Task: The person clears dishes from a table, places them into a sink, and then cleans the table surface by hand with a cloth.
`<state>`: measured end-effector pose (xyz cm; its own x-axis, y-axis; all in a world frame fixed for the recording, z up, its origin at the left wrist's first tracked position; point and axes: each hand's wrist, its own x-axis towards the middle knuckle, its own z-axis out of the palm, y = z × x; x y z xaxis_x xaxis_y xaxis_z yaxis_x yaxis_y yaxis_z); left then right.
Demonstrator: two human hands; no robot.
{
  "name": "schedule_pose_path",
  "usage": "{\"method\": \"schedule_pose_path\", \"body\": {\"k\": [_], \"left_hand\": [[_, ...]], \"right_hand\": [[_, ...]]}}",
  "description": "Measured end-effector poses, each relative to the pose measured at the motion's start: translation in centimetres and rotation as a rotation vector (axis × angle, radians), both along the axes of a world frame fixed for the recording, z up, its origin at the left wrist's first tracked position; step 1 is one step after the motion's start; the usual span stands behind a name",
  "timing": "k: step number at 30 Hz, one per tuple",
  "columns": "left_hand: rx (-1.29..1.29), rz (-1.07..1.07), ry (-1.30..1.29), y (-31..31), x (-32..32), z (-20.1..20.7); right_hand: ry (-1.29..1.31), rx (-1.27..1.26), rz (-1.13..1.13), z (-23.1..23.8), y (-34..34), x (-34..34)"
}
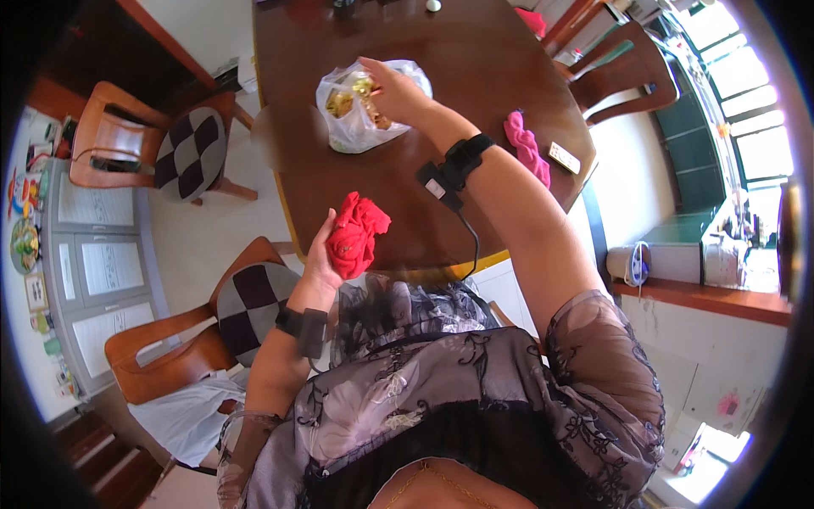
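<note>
My left hand point(320, 254) grips a crumpled red cloth point(356, 231) just above the near edge of the dark wooden table point(475, 68). My right hand point(395, 90) reaches forward into a clear plastic bag point(352, 123) that lies on the table and holds yellowish and brown items. Its fingers curl among those items, and what they hold is hidden. Both wrists carry black bands, and a cable runs down from the right one.
A pink cloth point(527, 146) and a small white box point(564, 156) lie at the table's right edge. Wooden chairs with checkered cushions stand at the left point(191, 144) point(246, 301), another chair at the far right point(623, 76). A grey cabinet point(93, 263) lines the left wall.
</note>
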<state>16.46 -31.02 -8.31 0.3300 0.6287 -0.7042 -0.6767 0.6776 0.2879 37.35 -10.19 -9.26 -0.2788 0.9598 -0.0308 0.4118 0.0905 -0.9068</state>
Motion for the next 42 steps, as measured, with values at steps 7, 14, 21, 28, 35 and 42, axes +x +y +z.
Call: {"method": "schedule_pose_path", "body": {"k": [7, 14, 21, 28, 35, 42], "left_hand": [[0.006, 0.083, 0.095, 0.0, -1.9, 0.7], [0.069, 0.085, 0.030, 0.0, -3.3, 1.1], [0.019, 0.160, 0.086, -1.2, -3.7, 1.4], [0.028, 0.209, 0.219, 0.5, 2.5, -1.0], [0.051, 0.196, 0.193, 2.0, 5.4, 1.4], [0.179, 0.102, -0.003, 4.2, 8.4, 0.0]], "right_hand": [[0.241, -0.087, -0.287, 3.7, -2.3, -3.1], [-0.506, -0.115, -0.332, -13.6, -7.0, 4.8], [-0.716, -0.349, 0.025, -15.3, -10.2, 5.9], [-0.088, -0.449, 0.333, -17.2, -12.7, 8.4], [0.987, -0.970, 0.044, -12.0, -13.6, 13.8], [1.361, -0.943, -0.042, -8.4, -10.8, 17.5]]}}
